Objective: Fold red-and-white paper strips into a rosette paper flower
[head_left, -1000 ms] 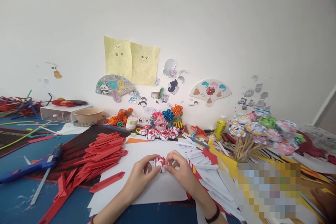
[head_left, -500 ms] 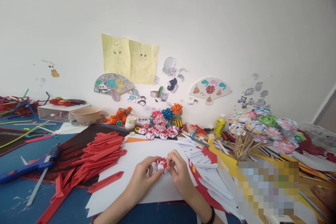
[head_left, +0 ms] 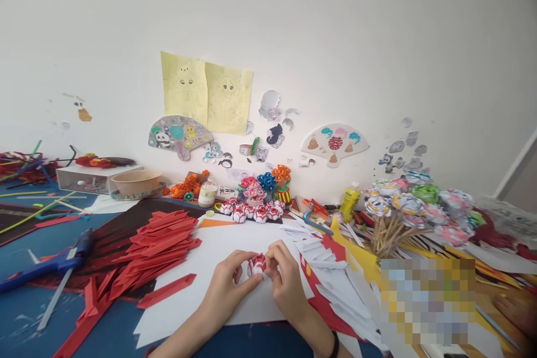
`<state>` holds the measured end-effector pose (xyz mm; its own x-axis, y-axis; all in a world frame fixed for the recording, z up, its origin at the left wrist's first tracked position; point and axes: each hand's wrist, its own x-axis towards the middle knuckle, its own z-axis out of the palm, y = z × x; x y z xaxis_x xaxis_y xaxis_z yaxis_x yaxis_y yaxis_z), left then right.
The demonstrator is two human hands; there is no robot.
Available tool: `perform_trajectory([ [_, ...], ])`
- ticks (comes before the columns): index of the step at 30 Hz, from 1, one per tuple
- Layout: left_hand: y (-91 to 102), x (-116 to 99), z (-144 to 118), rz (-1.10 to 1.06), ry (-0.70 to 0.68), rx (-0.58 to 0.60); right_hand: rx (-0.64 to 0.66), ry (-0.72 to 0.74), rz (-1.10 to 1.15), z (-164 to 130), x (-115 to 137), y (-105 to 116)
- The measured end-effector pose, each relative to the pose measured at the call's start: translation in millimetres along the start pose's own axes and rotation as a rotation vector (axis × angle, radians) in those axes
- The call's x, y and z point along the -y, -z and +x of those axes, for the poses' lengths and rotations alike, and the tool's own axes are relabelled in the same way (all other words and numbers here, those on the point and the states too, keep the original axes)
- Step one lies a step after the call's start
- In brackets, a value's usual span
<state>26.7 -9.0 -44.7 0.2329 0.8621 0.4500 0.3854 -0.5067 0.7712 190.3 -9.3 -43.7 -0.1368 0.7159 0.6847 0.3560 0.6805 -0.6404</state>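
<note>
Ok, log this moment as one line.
left hand: pinching red-and-white paper flower | right hand: pinching same flower | under: white sheet | left: red folded strips

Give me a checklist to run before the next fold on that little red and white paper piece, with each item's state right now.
1. Both hands on the piece: left hand and right hand pinch the red and white paper piece from either side. Ok.
2. Piece over the white sheet: ok.
3. Red paper strips within sight on the left: ok.
4. Finished paper flowers in a row behind, apart from the hands: ok.
5. Glue gun lies apart from the hands, far left: ok.
6. Folds seated inside the piece: cannot tell, fingers cover it.
</note>
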Motion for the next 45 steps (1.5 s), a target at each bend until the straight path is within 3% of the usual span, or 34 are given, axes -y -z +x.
perform_trajectory([
  [12,-3.1,4,1,0.047,-0.004,-0.056,0.015,-0.053,0.062,3,0,1],
  [19,5.0,8,5,-0.112,0.122,-0.024,0.088,-0.341,0.435,12,-6,17],
  [26,10.6,3,7,-0.295,0.173,0.068,0.32,-0.503,0.782,10,1,13],
  [29,11.9,3,7,-0.352,0.166,0.091,0.371,-0.517,0.922,9,1,9],
  [35,9.9,8,8,-0.495,0.114,0.072,0.272,-0.496,0.996,7,-8,5],
  [40,9.8,7,8,-0.627,0.113,0.102,0.358,-0.466,1.019,10,2,9],
  [45,13.7,4,8,-0.472,0.093,0.063,0.298,-0.454,0.985,11,1,7],
])
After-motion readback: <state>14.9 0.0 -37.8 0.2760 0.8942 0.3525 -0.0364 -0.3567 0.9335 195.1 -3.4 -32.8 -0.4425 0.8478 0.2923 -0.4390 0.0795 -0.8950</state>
